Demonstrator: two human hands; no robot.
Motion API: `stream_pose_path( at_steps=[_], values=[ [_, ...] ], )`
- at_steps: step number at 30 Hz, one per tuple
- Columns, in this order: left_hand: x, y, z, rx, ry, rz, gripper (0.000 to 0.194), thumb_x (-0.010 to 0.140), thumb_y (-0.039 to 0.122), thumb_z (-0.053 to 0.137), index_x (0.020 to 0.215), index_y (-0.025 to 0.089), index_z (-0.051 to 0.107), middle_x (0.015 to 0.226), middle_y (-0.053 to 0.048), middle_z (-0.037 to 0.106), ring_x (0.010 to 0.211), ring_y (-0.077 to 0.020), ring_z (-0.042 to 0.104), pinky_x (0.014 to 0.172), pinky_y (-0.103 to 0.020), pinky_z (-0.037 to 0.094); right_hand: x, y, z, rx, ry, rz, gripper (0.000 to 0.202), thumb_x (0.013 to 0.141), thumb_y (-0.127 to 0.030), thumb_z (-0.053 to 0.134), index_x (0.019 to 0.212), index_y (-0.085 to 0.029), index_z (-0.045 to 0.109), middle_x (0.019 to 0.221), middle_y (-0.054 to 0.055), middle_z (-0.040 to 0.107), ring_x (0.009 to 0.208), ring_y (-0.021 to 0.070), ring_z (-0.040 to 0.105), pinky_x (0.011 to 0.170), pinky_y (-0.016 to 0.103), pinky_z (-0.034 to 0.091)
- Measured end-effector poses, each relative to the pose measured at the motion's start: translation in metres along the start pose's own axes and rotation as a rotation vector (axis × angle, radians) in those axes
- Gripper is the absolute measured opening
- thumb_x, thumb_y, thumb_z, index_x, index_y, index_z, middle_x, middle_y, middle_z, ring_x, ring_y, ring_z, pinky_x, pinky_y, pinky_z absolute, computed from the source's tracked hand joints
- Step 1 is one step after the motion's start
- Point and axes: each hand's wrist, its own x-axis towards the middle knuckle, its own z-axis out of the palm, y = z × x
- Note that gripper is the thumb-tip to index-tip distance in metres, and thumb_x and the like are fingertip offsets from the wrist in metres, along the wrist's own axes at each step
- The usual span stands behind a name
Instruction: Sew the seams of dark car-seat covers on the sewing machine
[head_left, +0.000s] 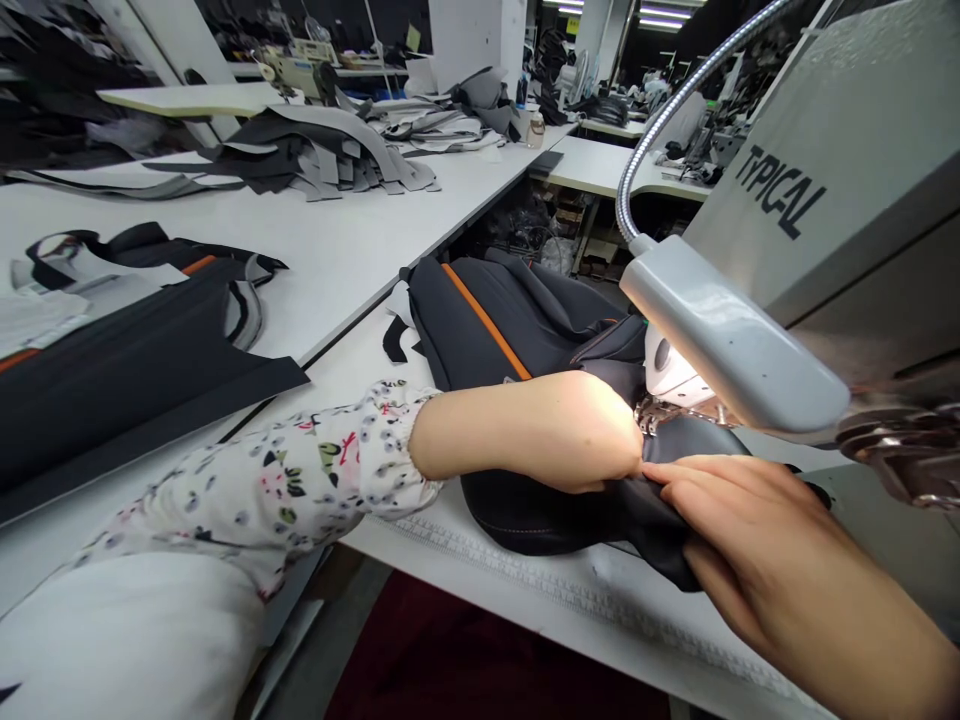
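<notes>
Right hand point(739, 515): pinches the dark cover point(555, 325) by its edge.
Left hand point(600, 430): just beside; fingertips hidden, cannot tell its grip.
Dark cover: on the worktable point(465, 572), reaching the presser foot point(649, 414).
Risk: uneven tugging could pucker layers; slipping could bring fingers underneath.

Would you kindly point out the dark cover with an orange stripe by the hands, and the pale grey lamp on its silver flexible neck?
Dark cover with an orange stripe point(551, 335): head view, panel right of the stripe.
Pale grey lamp point(735, 335): head view, middle of its housing.
</notes>
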Motion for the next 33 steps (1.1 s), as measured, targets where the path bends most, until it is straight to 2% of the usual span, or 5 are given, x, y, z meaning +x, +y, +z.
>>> stream_pose_path(
  at_steps=[8,14,23,28,33],
  values=[
    [-0.009,0.014,0.01,0.099,0.062,-0.034,0.02,0.095,0.012,0.06,0.092,0.024,0.076,0.084,-0.004,0.077,0.084,-0.0194,0.072,0.08,-0.03,0.055,0.008,0.006,-0.004,-0.061,0.027,-0.089,0.027,0.089,-0.007,0.044,0.092,-0.021,0.066,0.098,0.007,0.077,0.081,0.0205,0.072,0.066,0.032,0.055],
    [-0.011,0.024,0.017,0.136,0.129,-0.078,0.019,0.095,0.009,0.058,0.092,0.018,0.074,0.088,-0.007,0.076,0.082,-0.0196,0.071,0.081,-0.032,0.053,0.0,0.015,-0.003,-0.075,0.027,-0.117,0.031,0.095,-0.011,0.045,0.113,-0.019,0.068,0.106,0.005,0.077,0.091,0.0196,0.073,0.075,0.032,0.058],
    [-0.012,0.014,0.015,-0.055,0.189,-0.21,0.015,0.093,0.022,0.061,0.104,0.018,0.072,0.099,-0.005,0.074,0.095,-0.0229,0.065,0.086,-0.04,0.042,0.003,0.031,0.009,0.106,0.088,-0.149,0.025,0.096,-0.009,0.049,0.11,-0.02,0.066,0.107,0.005,0.077,0.096,0.02,0.073,0.084,0.034,0.054],
    [-0.02,0.008,0.032,-0.082,0.23,-0.295,0.026,0.094,0.029,0.062,0.118,0.023,0.068,0.112,-0.004,0.074,0.109,-0.0257,0.062,0.098,-0.045,0.034,-0.001,0.04,0.013,0.263,0.113,-0.075,0.027,0.096,-0.009,0.05,0.115,-0.024,0.064,0.103,0.002,0.076,0.095,0.0193,0.072,0.087,0.031,0.057],
    [-0.015,0.0,0.047,-0.004,0.247,-0.288,0.029,0.098,0.025,0.052,0.119,0.028,0.072,0.108,-0.005,0.074,0.103,-0.0264,0.061,0.098,-0.047,0.033,0.002,0.044,0.003,0.28,0.046,-0.026,0.029,0.097,-0.01,0.05,0.117,-0.026,0.062,0.108,0.001,0.076,0.097,0.0177,0.073,0.089,0.028,0.058]
  ],
)
